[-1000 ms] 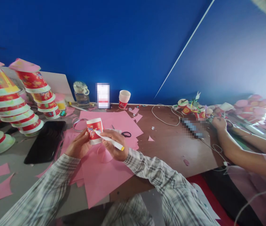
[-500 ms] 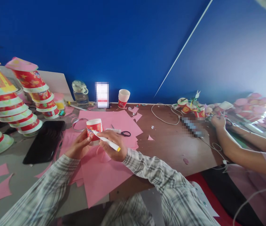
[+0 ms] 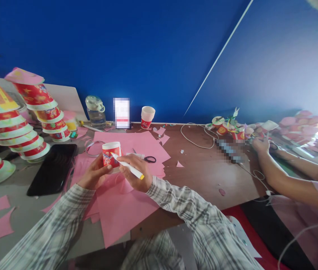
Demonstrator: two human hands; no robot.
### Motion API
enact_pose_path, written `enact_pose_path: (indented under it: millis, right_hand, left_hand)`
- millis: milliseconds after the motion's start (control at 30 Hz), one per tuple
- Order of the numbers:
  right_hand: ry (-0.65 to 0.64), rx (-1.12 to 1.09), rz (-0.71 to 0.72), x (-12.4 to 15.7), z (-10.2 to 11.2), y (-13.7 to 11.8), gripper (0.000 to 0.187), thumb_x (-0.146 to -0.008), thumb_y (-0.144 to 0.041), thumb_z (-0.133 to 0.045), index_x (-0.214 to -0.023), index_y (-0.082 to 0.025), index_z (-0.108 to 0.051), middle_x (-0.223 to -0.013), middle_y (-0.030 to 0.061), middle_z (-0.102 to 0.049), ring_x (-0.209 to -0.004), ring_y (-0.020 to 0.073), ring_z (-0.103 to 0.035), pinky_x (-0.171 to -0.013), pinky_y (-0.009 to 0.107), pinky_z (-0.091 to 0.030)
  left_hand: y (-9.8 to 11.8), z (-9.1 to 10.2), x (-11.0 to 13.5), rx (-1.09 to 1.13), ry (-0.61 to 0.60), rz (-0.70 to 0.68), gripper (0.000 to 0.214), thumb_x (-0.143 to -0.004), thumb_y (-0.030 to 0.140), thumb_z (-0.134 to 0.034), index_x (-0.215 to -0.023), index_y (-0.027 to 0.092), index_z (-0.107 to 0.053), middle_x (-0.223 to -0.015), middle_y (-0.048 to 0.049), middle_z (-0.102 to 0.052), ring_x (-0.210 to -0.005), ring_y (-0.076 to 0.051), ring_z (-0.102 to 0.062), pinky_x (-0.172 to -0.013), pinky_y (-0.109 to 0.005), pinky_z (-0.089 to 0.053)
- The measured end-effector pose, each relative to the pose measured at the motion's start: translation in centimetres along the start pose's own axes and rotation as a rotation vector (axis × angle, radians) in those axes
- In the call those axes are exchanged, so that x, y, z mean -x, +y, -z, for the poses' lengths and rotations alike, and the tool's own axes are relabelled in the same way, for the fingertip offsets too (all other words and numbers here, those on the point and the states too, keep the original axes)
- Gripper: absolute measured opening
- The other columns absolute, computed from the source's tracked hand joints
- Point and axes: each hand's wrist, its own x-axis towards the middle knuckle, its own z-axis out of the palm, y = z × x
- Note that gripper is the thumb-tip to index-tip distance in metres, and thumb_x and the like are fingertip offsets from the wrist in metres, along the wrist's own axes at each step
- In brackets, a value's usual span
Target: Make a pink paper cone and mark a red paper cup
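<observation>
My left hand [image 3: 93, 174] is closed round a red and white paper cup [image 3: 110, 153], holding it upright above the pink paper sheets [image 3: 125, 202]. In my right hand [image 3: 136, 173] I grip a white marker [image 3: 128, 166] with a yellow end. Its tip rests against the cup's right side. Both sleeves are grey plaid. Small black-handled scissors [image 3: 149, 159] lie on the pink paper just beyond my right hand.
Stacks of red paper cups [image 3: 36, 123] stand at the left beside a black phone [image 3: 52, 168]. A jar [image 3: 95, 111] and a lone cup [image 3: 147, 117] sit by the blue wall. Another person's arm [image 3: 282, 176] reaches over craft pieces and a white cable [image 3: 195, 140] at the right.
The cup and marker have shifted slightly left and up between my hands. The marker tip stays on the cup. The other person's arm has barely moved.
</observation>
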Motion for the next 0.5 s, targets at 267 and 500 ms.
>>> enact_pose_path:
  millis: [267,500]
  right_hand:
    - [0.03,0.016,-0.051,0.01,0.11,0.29,0.023,-0.087,-0.022,-0.048,-0.107,-0.016,-0.056,-0.092,0.0082,-0.066,-0.082,0.0156,-0.064,-0.078,0.029,-0.055]
    - [0.068,-0.037,-0.102,-0.06,0.16,0.46,0.023,-0.086,-0.024,-0.049,-0.106,-0.016,-0.057,-0.093,0.0092,-0.067,-0.08,0.016,-0.065,-0.075,0.029,-0.054]
  left_hand:
    - [-0.04,0.36,0.08,0.015,-0.007,0.014,0.055,-0.053,0.02,-0.069,-0.105,0.015,-0.053,-0.098,-0.0122,-0.061,-0.092,-0.029,-0.054,-0.077,-0.043,-0.044]
    - [-0.09,0.77,0.09,0.078,-0.036,0.043,0.053,-0.054,0.019,-0.067,-0.105,0.015,-0.054,-0.1,-0.0121,-0.061,-0.096,-0.03,-0.052,-0.08,-0.045,-0.041]
